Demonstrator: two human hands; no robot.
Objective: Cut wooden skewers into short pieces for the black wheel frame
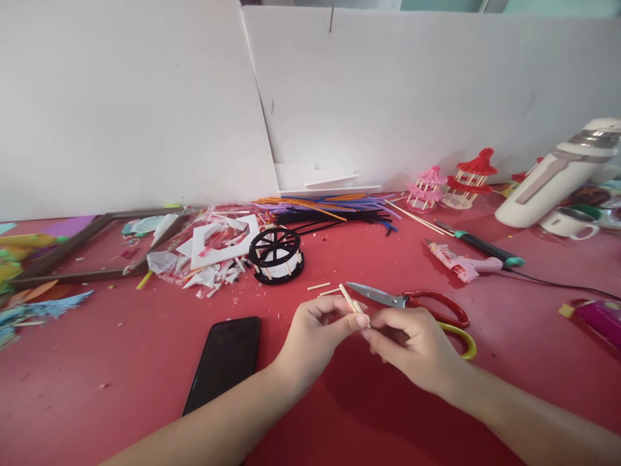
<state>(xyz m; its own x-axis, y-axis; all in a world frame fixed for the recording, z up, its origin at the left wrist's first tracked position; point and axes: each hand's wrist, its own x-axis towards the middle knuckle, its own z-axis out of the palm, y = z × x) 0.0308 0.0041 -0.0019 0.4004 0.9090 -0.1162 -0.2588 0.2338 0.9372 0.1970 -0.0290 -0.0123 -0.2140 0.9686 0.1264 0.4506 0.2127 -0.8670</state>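
Between the fingertips of my left hand [320, 333] are a few short wooden sticks [347, 298], pinched together and slanting up to the left. The fingers of my right hand [412, 343] are closed at the lower ends of these sticks; whether they grip the sticks too is hidden. Just behind my hands lie scissors [381, 295] with one red and one yellow handle. Loose short sticks [319, 286] rest on the red table to the left of the blades. A round black frame [275, 255] with spokes and short wooden posts stands farther back.
A black phone [223, 362] lies left of my hands. White scraps [226, 239] and pipe cleaners [325, 208] lie behind. To the right are a pink glue gun [463, 261], a soldering-iron-like tool [485, 247], a mug [570, 223], a leaning thermos [548, 178] and small pavilion models [473, 178].
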